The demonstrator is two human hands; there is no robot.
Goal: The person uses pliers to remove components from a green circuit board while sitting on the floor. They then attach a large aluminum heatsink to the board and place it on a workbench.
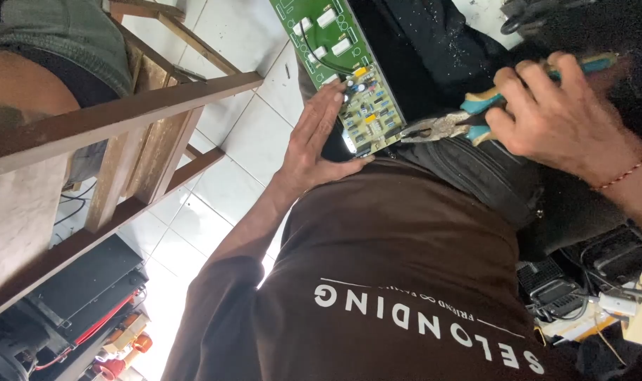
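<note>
Head view | left hand [314, 137] flat, fingers spread against green circuit board [349, 70] | right hand [557, 116] fisted round pliers [448, 125]

- Soft daylight, fairly bright, whitens the floor tiles [247, 134] at lower left.
- Dark clothing at upper right loses detail.
- Focus is mostly sharp; slight edge blur.

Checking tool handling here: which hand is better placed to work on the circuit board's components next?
Probably the right hand: it grips the pliers, tips at the circuit board edge. The left hand only steadies the board.
</note>
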